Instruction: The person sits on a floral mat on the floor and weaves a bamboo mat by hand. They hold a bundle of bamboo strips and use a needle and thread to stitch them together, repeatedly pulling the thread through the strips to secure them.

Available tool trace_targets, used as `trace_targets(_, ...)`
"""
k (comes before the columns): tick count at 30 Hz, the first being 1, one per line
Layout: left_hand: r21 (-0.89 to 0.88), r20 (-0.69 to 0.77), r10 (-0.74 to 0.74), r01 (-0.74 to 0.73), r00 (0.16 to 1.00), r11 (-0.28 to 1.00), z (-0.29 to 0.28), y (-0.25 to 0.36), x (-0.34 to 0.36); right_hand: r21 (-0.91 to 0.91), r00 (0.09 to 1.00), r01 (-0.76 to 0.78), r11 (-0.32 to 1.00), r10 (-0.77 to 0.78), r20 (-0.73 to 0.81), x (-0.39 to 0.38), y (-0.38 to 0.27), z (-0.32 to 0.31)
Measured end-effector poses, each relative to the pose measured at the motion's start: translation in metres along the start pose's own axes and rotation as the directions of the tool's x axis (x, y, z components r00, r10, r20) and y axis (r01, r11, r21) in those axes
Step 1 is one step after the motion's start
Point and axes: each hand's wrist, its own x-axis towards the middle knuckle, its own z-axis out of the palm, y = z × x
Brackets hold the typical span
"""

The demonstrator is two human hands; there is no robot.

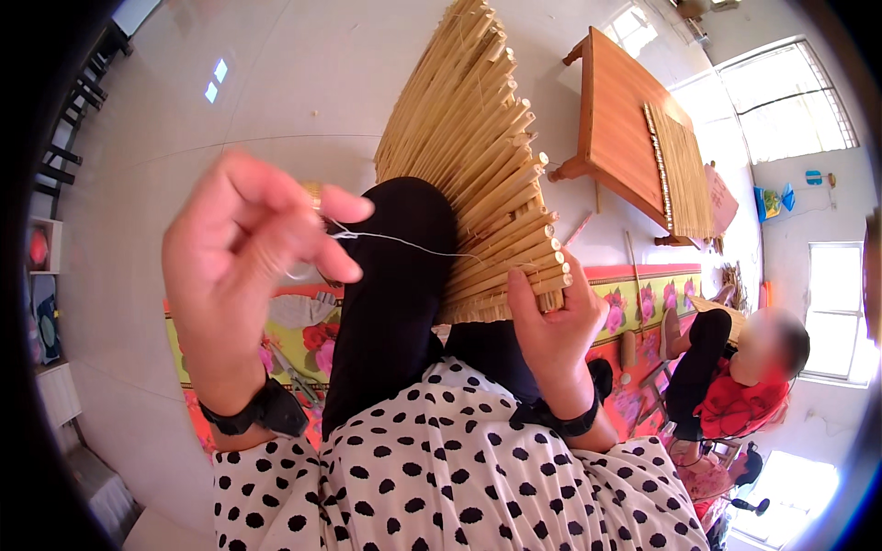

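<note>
A mat of straw-coloured reed stalks, bound side by side, fans out from my lap across my knee toward the floor. My right hand is closed on its near corner, the thumb on top of the stalk ends. Raised to the left of the mat, my left hand pinches a white thread, looped near the fingertips. From there the thread runs, slightly slack, to the stalks near my right thumb. A yellowish ring shows on a left finger. Whether a needle is in that hand I cannot tell.
A floral floor mat lies beneath me, with a grey cloth at left. Ahead to the right stands a wooden table bearing another reed mat. A person in red sits at right, another beyond. Dark benches line the left.
</note>
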Motion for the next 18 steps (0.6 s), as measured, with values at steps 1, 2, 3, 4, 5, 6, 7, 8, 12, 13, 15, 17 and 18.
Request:
trace_targets(1,-0.039,0.029,0.066,-0.065,0.997,0.997,0.007,0.0,-0.002,-0.003,1.0,-0.006,1.0,0.006,-0.017,-0.001,0.002,0.002)
trace_targets(2,-0.053,0.068,0.108,-0.105,0.992,0.993,0.02,-0.004,0.0,0.004,0.999,-0.022,1.0,0.022,-0.023,-0.002,0.003,0.002)
trace_targets(3,0.12,0.173,0.256,-0.278,0.951,0.953,0.022,-0.011,0.005,0.029,0.999,-0.034,0.999,0.035,-0.02,-0.003,0.002,0.006)
trace_targets(4,0.205,0.203,0.254,-0.295,0.946,0.933,0.03,-0.015,0.004,0.039,0.998,-0.05,0.998,0.051,-0.022,-0.003,0.002,0.006)
trace_targets(5,0.288,0.232,0.248,-0.31,0.94,0.906,0.04,-0.019,0.005,0.043,0.998,-0.057,0.997,0.057,-0.013,-0.004,0.002,0.006)
trace_targets(6,0.29,0.236,0.262,-0.325,0.936,0.9,0.053,-0.025,0.005,0.034,0.997,-0.069,0.997,0.07,-0.016,-0.004,0.003,0.004)
trace_targets(7,0.304,0.235,0.271,-0.336,0.933,0.891,0.064,-0.032,0.003,0.036,0.997,-0.081,0.996,0.081,-0.01,-0.005,0.004,0.004)
trace_targets(8,0.314,0.254,0.293,-0.365,0.922,0.876,0.07,-0.037,0.003,0.016,0.997,-0.071,0.997,0.071,-0.008,-0.006,0.005,0.004)
trace_targets(12,0.373,0.318,0.312,-0.42,0.896,0.827,0.084,-0.047,0.004,-0.066,1.0,-0.012,0.998,0.011,-0.019,-0.008,0.006,0.005)
trace_targets(13,0.392,0.325,0.312,-0.427,0.893,0.815,0.085,-0.047,0.005,-0.09,1.0,0.007,0.996,-0.009,-0.028,-0.008,0.007,0.006)
trace_targets(15,0.431,0.339,0.312,-0.442,0.887,0.787,0.087,-0.047,0.005,-0.095,0.999,0.012,0.995,-0.015,-0.03,-0.009,0.007,0.005)
trace_targets(17,0.438,0.349,0.312,-0.448,0.884,0.779,0.086,-0.047,0.006,-0.092,0.999,0.028,0.995,-0.031,-0.034,-0.008,0.006,0.006)
trace_targets(18,0.441,0.353,0.312,-0.451,0.882,0.776,0.086,-0.047,0.007,-0.089,0.998,0.039,0.995,-0.043,-0.038,-0.007,0.006,0.007)
